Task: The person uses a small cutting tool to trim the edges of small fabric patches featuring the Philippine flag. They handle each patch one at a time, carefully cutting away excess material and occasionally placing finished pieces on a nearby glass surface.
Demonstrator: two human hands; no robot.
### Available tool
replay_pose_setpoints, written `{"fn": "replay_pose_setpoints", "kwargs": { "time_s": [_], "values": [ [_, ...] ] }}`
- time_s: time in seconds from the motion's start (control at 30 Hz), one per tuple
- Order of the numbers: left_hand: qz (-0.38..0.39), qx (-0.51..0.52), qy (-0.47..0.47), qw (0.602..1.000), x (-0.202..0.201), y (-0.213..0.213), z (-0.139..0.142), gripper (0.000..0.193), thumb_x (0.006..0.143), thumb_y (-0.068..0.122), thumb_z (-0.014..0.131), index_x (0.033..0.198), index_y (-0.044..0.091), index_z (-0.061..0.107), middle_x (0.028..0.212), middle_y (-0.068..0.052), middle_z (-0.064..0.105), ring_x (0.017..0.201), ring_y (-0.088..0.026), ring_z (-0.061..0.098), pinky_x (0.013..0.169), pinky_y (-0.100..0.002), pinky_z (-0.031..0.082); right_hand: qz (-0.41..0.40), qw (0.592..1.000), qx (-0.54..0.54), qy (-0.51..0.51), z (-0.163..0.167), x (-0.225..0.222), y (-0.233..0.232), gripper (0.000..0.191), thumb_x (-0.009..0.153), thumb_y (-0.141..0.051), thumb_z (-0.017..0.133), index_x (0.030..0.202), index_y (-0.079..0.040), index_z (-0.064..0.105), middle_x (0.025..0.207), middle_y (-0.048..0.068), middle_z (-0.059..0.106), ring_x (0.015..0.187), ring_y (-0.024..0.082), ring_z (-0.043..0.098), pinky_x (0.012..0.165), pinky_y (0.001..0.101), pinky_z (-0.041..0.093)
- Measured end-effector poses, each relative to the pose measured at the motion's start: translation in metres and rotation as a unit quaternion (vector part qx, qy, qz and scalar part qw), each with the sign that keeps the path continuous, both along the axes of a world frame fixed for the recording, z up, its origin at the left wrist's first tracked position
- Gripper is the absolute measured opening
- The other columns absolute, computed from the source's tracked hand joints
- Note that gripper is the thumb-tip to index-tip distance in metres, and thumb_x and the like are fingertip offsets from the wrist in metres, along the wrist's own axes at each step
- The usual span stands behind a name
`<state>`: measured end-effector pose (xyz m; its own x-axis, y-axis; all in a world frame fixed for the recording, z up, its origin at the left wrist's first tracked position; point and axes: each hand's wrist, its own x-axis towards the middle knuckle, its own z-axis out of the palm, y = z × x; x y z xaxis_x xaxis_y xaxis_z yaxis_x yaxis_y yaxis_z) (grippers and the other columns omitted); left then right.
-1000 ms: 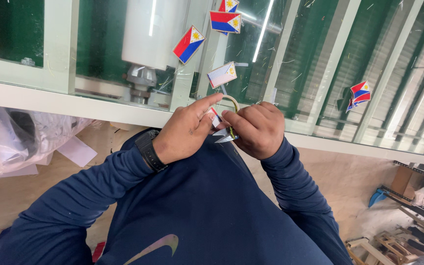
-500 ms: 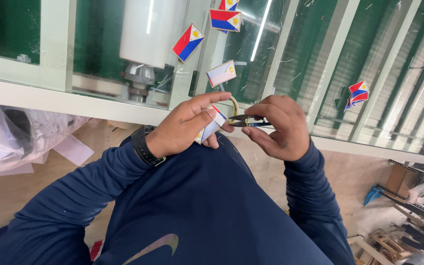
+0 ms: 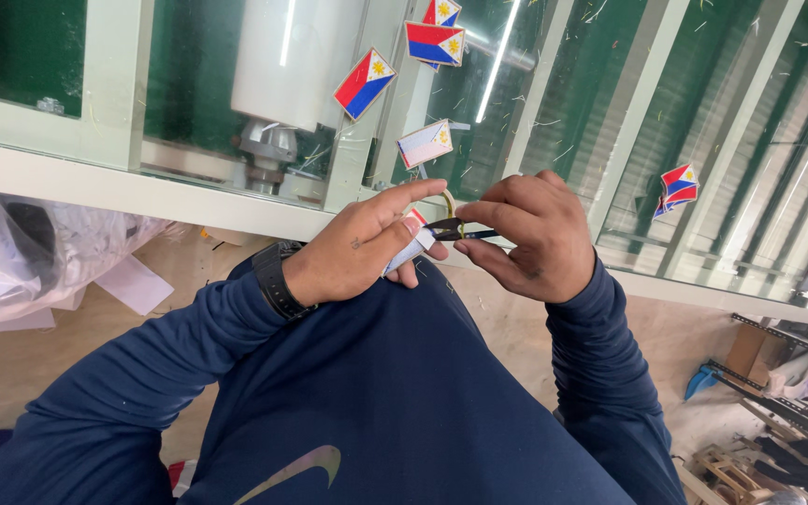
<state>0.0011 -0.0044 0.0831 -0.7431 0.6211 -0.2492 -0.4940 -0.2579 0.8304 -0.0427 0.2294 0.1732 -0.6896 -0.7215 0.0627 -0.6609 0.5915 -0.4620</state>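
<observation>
Both hands near table edge

The right hand, pressed against the left hand a second ago, has drawn apart, and the snips now show between them.

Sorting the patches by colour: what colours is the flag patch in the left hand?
Mostly white with some red on the flag patch, best seen in the head view.

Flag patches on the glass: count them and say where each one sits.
5. One beside the white cylinder, two overlapping at top centre, a pale one above the hands, one far right. More may hide behind the hands.
</observation>
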Motion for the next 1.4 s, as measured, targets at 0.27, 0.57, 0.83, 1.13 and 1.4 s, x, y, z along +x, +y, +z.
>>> {"fn": "replay_pose_setpoints", "kwargs": {
  "time_s": [0.27,0.57,0.83,1.13,1.4],
  "values": [
    [-0.014,0.027,0.013,0.999,-0.003,0.001,-0.001,0.066,0.094,0.005,0.037,0.159,0.007,0.032,0.103,-0.011,0.077,0.067,-0.011,0.069,0.065,-0.025,0.056,0.027,0.999,-0.012,-0.018,-0.007,-0.004,0.004,0.037,0.076,-0.023,0.088,0.110,-0.014,0.076,0.093,0.000,0.066,0.081,0.018,0.059,0.075,0.0369,0.039],
    [-0.044,0.032,0.015,0.998,-0.006,0.002,0.003,0.076,0.086,0.000,0.041,0.160,0.007,0.029,0.097,-0.011,0.076,0.061,-0.009,0.062,0.063,-0.025,0.056,0.046,0.999,-0.010,-0.017,-0.007,-0.008,0.006,0.036,0.078,-0.024,0.087,0.111,-0.015,0.076,0.092,-0.001,0.065,0.081,0.018,0.059,0.075,0.0368,0.040],
    [-0.055,0.002,0.024,0.998,-0.010,0.004,0.009,0.075,0.087,0.003,0.052,0.159,0.010,0.032,0.089,-0.006,0.076,0.057,-0.006,0.059,0.059,-0.022,0.054,0.059,0.998,-0.015,-0.010,-0.007,-0.008,0.006,0.033,0.078,-0.022,0.088,0.108,-0.015,0.076,0.091,-0.002,0.065,0.079,0.018,0.059,0.073,0.0373,0.039],
    [-0.079,-0.003,-0.008,0.997,-0.012,0.007,0.011,0.073,0.090,0.007,0.059,0.158,0.012,0.034,0.081,-0.004,0.073,0.056,-0.006,0.058,0.055,-0.021,0.053,0.058,0.998,-0.018,-0.017,-0.006,-0.005,0.008,0.033,0.079,-0.022,0.087,0.108,-0.013,0.076,0.090,0.000,0.064,0.079,0.020,0.060,0.073,0.0381,0.041],
    [-0.116,-0.005,-0.012,0.993,-0.017,0.008,0.010,0.077,0.087,0.007,0.061,0.158,0.012,0.033,0.080,-0.003,0.069,0.059,-0.006,0.059,0.058,-0.023,0.052,0.058,0.998,-0.008,-0.015,-0.004,-0.003,0.008,0.032,0.080,-0.021,0.087,0.108,-0.011,0.075,0.089,0.002,0.064,0.078,0.021,0.060,0.073,0.0386,0.042]
  ]
}}
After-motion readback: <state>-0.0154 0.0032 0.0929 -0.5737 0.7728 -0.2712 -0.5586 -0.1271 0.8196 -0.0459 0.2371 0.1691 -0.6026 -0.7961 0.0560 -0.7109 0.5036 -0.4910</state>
